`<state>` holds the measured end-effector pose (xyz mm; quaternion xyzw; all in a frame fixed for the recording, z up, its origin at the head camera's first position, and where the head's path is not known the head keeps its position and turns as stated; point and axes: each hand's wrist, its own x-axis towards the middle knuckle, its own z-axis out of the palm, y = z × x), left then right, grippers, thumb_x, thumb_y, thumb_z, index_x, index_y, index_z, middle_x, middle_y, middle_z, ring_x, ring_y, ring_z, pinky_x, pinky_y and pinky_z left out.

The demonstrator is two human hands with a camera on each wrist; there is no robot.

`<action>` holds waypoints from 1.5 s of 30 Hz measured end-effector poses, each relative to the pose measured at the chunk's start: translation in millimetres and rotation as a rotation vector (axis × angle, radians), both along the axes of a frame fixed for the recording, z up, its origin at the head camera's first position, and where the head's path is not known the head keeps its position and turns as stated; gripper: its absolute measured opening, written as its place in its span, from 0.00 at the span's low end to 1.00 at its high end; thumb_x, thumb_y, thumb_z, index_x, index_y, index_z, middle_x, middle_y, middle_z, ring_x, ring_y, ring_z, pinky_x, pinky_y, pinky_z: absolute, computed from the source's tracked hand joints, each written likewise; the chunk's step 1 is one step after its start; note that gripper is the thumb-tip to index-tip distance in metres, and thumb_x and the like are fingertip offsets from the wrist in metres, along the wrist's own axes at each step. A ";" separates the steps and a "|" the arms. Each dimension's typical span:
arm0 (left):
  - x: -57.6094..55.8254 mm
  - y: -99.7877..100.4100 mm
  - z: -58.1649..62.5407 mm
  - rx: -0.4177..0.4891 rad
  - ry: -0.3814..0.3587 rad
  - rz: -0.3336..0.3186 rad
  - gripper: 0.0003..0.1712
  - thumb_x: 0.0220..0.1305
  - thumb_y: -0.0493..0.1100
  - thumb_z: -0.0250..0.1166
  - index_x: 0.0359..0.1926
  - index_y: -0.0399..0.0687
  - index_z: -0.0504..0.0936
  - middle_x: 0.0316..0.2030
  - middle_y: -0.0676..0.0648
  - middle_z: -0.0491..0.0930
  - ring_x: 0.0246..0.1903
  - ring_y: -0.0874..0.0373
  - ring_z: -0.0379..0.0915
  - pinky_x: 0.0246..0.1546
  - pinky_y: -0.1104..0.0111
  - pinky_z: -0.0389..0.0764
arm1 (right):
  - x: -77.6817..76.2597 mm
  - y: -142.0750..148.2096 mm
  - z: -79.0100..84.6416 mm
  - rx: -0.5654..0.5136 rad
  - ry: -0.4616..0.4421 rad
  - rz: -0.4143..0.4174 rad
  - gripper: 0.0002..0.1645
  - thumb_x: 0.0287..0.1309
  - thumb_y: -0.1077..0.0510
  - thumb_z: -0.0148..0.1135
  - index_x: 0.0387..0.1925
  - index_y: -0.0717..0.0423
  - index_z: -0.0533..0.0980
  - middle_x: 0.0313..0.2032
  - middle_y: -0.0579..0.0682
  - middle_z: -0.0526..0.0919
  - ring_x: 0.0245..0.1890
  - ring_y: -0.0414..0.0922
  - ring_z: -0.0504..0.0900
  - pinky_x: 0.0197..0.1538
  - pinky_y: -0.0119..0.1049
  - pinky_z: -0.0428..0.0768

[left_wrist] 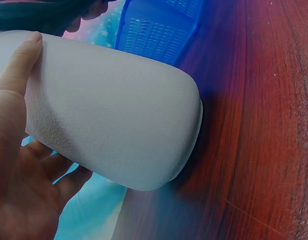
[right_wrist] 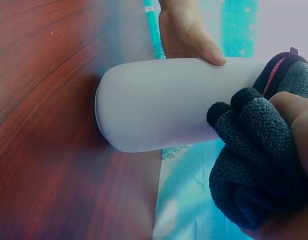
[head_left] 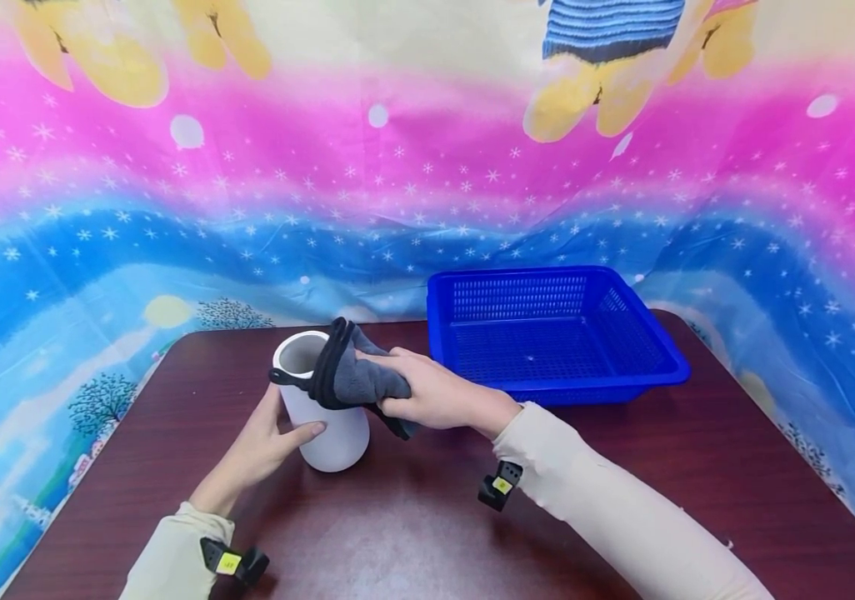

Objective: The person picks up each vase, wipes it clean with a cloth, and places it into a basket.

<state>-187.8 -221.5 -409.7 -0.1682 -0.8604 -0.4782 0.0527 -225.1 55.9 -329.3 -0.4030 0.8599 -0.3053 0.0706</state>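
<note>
A white vase (head_left: 336, 442) with a wide round mouth and a broader base stands upright on the table. My left hand (head_left: 261, 442) holds it from the left side, the thumb (left_wrist: 21, 62) lying along its wall and the fingers round the far side. In my right hand (head_left: 446, 392) is a bunched grey towel (head_left: 363, 379) with black edging and a small hanging loop. The towel drapes over the right part of the vase's rim, covering that stretch of it. In the right wrist view, folds of the towel (right_wrist: 249, 135) overlap the vase's upper wall.
Behind and right of the vase, a blue plastic basket (head_left: 671, 367) with slotted walls sits on the dark red-brown wooden table (head_left: 427, 533). A printed cloth backdrop (head_left: 397, 183) hangs close behind the table's far edge.
</note>
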 end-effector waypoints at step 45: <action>1.1 -0.1 -1.4 -0.017 0.041 0.024 0.53 0.61 0.43 0.72 0.79 0.55 0.48 0.67 0.43 0.70 0.60 0.60 0.72 0.58 0.56 0.79 | 11.3 5.6 -38.8 0.153 0.015 -0.051 0.42 0.58 0.55 0.65 0.74 0.35 0.65 0.47 0.45 0.81 0.43 0.40 0.73 0.44 0.35 0.76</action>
